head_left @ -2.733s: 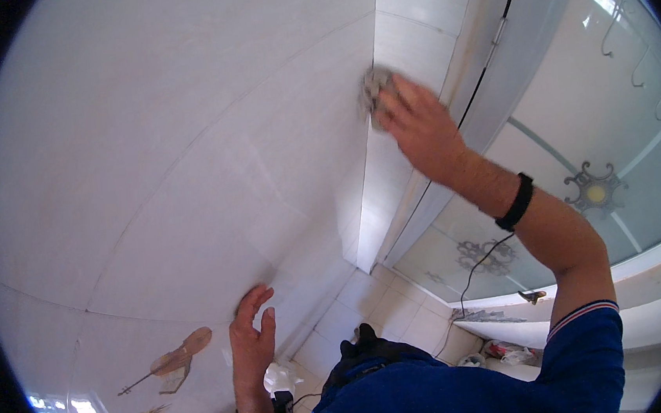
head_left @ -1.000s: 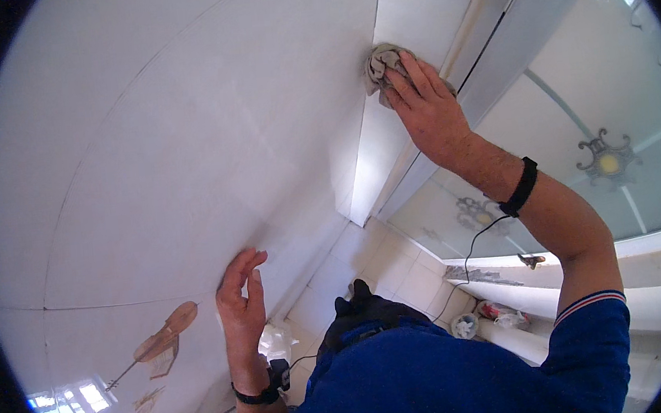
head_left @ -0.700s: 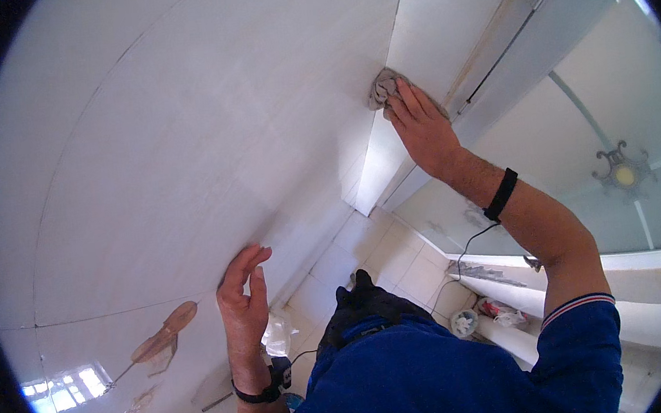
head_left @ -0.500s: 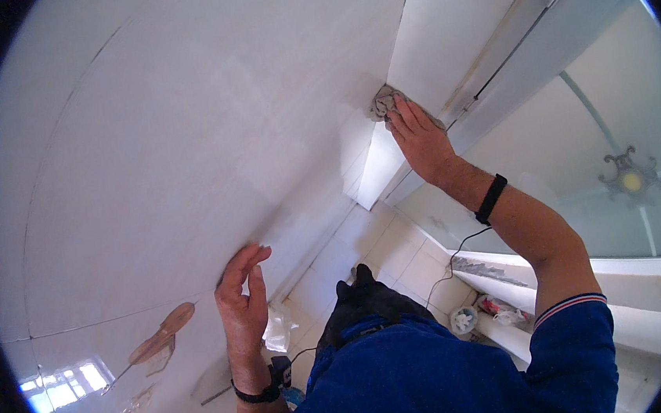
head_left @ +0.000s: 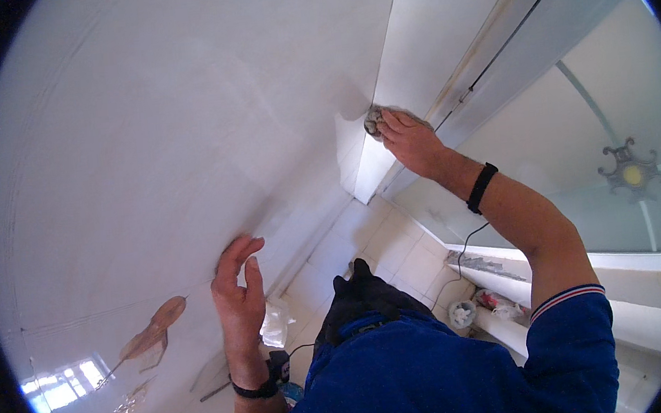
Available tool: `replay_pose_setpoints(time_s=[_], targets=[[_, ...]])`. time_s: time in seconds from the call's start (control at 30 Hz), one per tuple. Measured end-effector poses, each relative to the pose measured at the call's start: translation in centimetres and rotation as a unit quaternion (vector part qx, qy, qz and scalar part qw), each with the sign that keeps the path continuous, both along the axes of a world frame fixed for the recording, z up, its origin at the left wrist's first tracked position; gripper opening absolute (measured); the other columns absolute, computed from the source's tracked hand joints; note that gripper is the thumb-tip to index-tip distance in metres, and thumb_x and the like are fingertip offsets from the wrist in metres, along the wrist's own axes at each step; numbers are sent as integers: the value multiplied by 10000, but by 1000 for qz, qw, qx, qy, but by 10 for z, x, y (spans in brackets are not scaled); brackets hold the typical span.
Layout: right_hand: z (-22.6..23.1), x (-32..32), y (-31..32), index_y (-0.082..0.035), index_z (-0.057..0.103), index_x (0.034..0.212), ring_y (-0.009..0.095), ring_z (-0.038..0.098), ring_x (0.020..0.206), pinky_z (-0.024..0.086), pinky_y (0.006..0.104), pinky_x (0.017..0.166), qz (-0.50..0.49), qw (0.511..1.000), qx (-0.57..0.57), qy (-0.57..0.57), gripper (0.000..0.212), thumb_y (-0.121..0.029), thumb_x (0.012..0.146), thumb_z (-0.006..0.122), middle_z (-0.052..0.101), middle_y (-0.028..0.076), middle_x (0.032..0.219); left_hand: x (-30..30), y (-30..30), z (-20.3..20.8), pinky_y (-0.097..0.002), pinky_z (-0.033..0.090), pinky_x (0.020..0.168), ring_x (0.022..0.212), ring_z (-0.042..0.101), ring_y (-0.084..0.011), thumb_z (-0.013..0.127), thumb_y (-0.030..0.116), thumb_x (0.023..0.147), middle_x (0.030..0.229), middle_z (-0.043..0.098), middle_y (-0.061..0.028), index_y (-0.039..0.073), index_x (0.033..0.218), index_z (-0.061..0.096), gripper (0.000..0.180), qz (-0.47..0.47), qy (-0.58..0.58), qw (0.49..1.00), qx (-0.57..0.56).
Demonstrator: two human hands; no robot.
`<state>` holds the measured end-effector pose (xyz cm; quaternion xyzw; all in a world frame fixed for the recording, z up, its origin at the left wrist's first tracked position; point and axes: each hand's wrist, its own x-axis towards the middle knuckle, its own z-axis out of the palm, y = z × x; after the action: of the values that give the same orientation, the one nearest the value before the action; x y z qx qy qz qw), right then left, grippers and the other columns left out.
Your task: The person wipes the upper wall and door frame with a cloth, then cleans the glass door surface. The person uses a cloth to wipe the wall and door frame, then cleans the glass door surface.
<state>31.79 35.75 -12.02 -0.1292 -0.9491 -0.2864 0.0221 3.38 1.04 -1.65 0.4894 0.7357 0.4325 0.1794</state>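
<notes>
A crumpled grey-beige cloth point(head_left: 373, 122) sits at the inner corner where the broad white wall point(head_left: 185, 156) meets a narrow white wall strip point(head_left: 425, 33). Its bunched end points left, to the seam of the corner; its long axis runs across the strip from there toward the door frame point(head_left: 518, 56), sloping slightly down to the right in the view. The right hand point(head_left: 413, 146) has hold of it: the grip is closed over the cloth, with the fingers side by side and pointing up and left to the corner. How far the fingertips curl around it cannot be told.

The left hand point(head_left: 239, 281) is raised at the broad wall, its grip loosely open, fingers bent and thumb apart, with nothing visible in it. The fingertips appear to touch the wall, well apart from the cloth.

A violin picture point(head_left: 153, 332) decorates the wall left of this hand. Beyond the right forearm stands a frosted glass door point(head_left: 555, 163) with a scrolled ornament point(head_left: 631, 173). Below, a small bin point(head_left: 462, 314) rests on the tiled floor point(head_left: 348, 232).
</notes>
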Motion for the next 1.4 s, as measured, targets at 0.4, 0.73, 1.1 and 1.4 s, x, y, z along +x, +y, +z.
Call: replay_pose_setpoints(time_s=[0.4,0.73,1.1,1.4], targets=[[33,19,-71,0,626,1406,281,707,1121,588,463,984,-268,295,-800,449,441,-185,1005,632,714,141,1296,9,26,-28,-397,520,1100,1246,713,-288,595,18,1030,1298,760,-152,27,1364,668,342,-15,-55,998,14],[90,19,-97,17,525,1470,289,660,1265,550,440,1092,-100,138,-830,531,514,-307,1072,546,653,164,1416,41,74,-32,-452,462,1191,1434,562,-348,722,42,971,1572,531,-236,30,1631,370,748,-129,-151,980,-9],[61,-30,-158,8,470,1522,254,648,1208,572,396,1028,-198,252,-829,459,492,-252,1111,546,632,143,1357,96,130,-77,-502,508,1135,1414,521,-487,695,3,923,1581,433,-313,17,1617,327,785,-195,-92,976,29],[203,16,-105,-56,654,1369,337,660,1290,542,433,1075,-140,840,-182,493,407,13,973,595,664,172,1429,124,197,-60,-499,506,1116,1344,566,-496,631,-35,956,1506,500,-320,-34,1555,375,651,-89,-148,975,140]])
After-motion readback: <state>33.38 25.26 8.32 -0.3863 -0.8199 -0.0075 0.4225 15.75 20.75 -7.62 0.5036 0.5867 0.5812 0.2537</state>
